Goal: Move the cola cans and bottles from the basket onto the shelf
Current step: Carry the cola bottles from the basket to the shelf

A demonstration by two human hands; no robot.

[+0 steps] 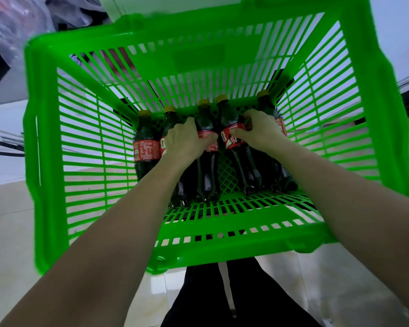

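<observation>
Cola bottles (206, 147), five with yellow caps, lie side by side on the floor of the green basket (222, 251). Inside the basket, the left hand (187, 140) curls over two middle bottles and the right hand (260, 131) grips the two on the right. No shelf or cans show; unloading looks unfinished.

I see basket (376, 114) open-topped, slatted walls boxing all sides; five bottles (145, 147) crowd floor centre, gaps narrow.
</observation>
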